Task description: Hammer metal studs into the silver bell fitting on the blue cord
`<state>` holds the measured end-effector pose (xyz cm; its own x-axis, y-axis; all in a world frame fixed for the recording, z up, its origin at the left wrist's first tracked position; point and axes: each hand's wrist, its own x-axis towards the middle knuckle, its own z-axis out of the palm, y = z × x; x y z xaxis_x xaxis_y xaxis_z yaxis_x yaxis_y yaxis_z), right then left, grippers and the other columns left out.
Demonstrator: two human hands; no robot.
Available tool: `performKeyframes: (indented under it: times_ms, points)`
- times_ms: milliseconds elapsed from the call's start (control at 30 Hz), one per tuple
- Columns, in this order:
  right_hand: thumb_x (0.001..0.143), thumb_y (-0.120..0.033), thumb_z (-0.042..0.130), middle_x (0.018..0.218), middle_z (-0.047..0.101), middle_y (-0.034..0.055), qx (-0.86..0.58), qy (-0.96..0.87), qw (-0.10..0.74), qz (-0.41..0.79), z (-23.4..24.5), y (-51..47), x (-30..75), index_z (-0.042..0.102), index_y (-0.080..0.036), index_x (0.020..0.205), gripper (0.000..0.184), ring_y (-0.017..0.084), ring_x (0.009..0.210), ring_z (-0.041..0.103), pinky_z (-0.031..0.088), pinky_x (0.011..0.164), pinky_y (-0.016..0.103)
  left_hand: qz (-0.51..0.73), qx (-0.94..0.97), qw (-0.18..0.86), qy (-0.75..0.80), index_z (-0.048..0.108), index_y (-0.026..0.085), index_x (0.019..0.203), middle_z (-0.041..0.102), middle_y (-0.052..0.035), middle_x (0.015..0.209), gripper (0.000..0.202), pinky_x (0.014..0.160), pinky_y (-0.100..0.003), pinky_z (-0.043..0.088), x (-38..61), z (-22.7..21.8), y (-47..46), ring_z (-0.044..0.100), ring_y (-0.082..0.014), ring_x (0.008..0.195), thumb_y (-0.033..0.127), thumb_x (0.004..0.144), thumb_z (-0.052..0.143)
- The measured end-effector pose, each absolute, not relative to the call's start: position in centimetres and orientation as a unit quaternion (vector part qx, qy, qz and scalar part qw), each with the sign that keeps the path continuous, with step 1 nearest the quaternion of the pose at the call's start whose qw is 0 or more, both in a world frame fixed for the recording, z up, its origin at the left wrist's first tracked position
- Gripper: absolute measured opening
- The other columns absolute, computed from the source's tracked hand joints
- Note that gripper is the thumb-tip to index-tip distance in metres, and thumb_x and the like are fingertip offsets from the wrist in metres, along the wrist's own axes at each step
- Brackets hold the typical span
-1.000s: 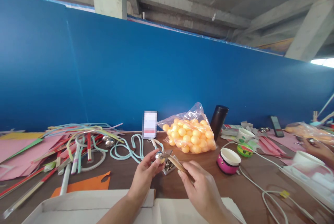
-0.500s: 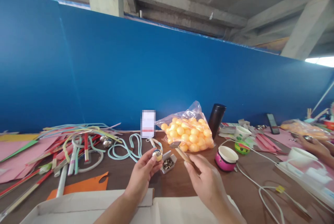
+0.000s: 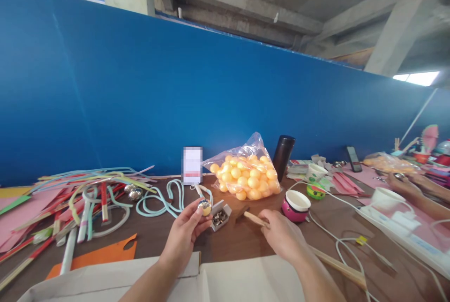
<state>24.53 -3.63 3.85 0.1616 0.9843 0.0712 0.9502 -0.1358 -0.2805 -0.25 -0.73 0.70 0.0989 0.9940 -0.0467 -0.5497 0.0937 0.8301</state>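
Observation:
A small shiny metal ball (image 3: 205, 207) is pinched between the thumb and fingers of my left hand (image 3: 183, 229), low over the table. Just right of those fingers is an open small white box (image 3: 225, 210) with many little metal pieces inside, too small to name. My right hand (image 3: 283, 232) is closed on the wooden handle of a hammer (image 3: 256, 219). The dark hammer head points left, at or close to the tabletop, and the handle's far end shows beyond my wrist. Part of the handle is hidden by my hand and forearm.
Behind stand a clear bag of orange balls (image 3: 246, 177), a black bottle (image 3: 284, 156) and a white card (image 3: 193, 163). Tubes and paper strips (image 3: 84, 203) crowd the left. A magenta cup (image 3: 294, 213), cables and a power strip (image 3: 411, 241) lie right, near another person's hands (image 3: 404, 187).
My right hand has lowered the hammer towards the table, and its grip looks further down on the handle. The left hand still holds the metal ball. The view has shifted slightly right.

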Motion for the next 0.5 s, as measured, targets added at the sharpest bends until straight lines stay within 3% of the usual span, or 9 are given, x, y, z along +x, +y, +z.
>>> performKeyframes:
  times_ms: [400, 500]
  points:
    - [0.074, -0.019, 0.055, 0.093, 0.066, 0.0031, -0.752, -0.642, 0.125, 0.083, 2.6, -2.9, 24.5, 0.063, -0.027, 0.089, 0.019, 0.022, 0.086, 0.062, 0.035, 0.064, 0.028, 0.582, 0.343, 0.661, 0.328, 0.061, 0.016, 0.114, 0.069, -0.0072, 0.093, 0.043, 0.076, -0.027, 0.055, -0.2, 0.5, -0.6, 0.066, -0.0158, 0.079, 0.032, 0.074, 0.069]
    - [0.078, -0.024, 0.055, 0.094, 0.065, 0.0051, -0.741, -0.649, 0.164, 0.053, 2.3, -2.6, 23.8, 0.063, -0.025, 0.092, 0.017, 0.023, 0.088, 0.061, 0.038, 0.066, 0.029, 0.588, 0.34, 0.655, 0.331, 0.061, 0.016, 0.113, 0.069, -0.0073, 0.093, 0.043, 0.075, -0.027, 0.055, -0.1, 0.5, -0.7, 0.066, -0.0156, 0.078, 0.033, 0.074, 0.069]
